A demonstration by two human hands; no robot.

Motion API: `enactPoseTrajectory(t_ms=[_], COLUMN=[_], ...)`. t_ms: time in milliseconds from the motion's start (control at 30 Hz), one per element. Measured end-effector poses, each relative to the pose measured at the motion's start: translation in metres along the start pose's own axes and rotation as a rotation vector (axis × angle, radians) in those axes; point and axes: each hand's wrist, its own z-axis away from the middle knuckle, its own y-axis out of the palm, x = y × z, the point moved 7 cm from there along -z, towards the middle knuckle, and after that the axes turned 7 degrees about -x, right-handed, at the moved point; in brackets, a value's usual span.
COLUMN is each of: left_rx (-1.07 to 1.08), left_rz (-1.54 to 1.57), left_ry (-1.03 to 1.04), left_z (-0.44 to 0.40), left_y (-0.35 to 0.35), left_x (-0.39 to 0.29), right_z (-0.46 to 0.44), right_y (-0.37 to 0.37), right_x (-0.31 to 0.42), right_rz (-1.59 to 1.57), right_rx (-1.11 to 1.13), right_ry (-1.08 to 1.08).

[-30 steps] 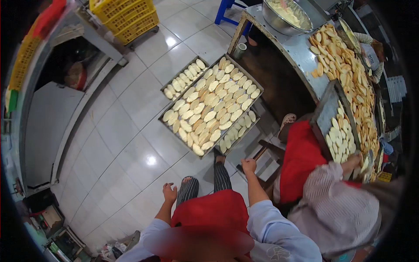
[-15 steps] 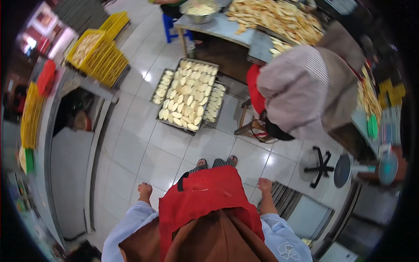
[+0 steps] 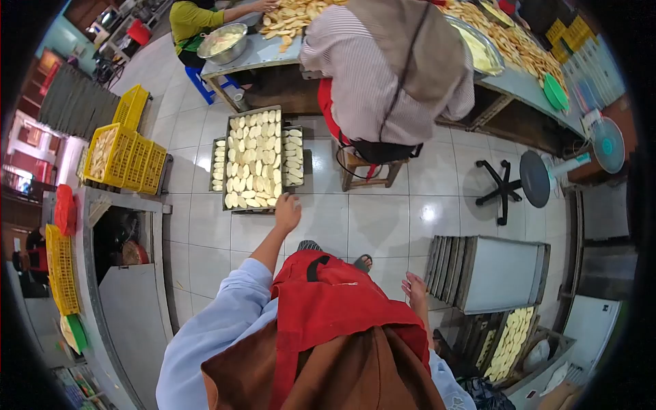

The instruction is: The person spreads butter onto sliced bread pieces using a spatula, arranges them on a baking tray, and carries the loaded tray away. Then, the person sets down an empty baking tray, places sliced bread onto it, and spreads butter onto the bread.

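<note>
Item 1: metal tray (image 3: 254, 208), filled with rows of pale oval slices (image 3: 253, 160), lying on top of further trays (image 3: 303, 154) on the tiled floor (image 3: 376, 225). Position: between ten and eleven o'clock from the fingers of the left hand (image 3: 288, 213).

Item 2: left hand, at the near right corner of the metal tray; fingers loosely bent and parted. Whether the fingertips touch the rim cannot be told from this angle.

Item 3: right hand (image 3: 415, 288), at four o'clock from the metal tray and well apart from it; fingers half-curled, nothing between them.

Item 4: tray stack (image 3: 506, 273), at three o'clock from the right hand, near it; several dark rims side by side.

Item 5: red apron (image 3: 355, 307), at six o'clock; small pale mark, illegible.

Item 6: white cabinet (image 3: 594, 335), at four o'clock in the view; one small dark label (image 3: 606, 307), too small to read.
</note>
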Motion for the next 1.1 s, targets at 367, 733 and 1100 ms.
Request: enactPoseTrajectory(t_ms=[367,733,1100], left_rx=[0.353,0.719,0.831], left_rz=[-0.404,-0.741,0.102], left_ry=[-0.186,-0.050,0.324], left_z=[0.119,0.046,-0.103], left_y=[0.058,0.141,0.222], left_x=[0.063,0.193,-0.263], right_z=[0.015,-0.073,-0.112], right_y=[-0.031,-0.012,-0.108], right_x=[0.057,0.107,0.125], right_rz=[-0.057,-0.139,-0.517], right_rx=[0.052,0.000,-0.640], right_ry=[-0.142,-0.057,-0.003])
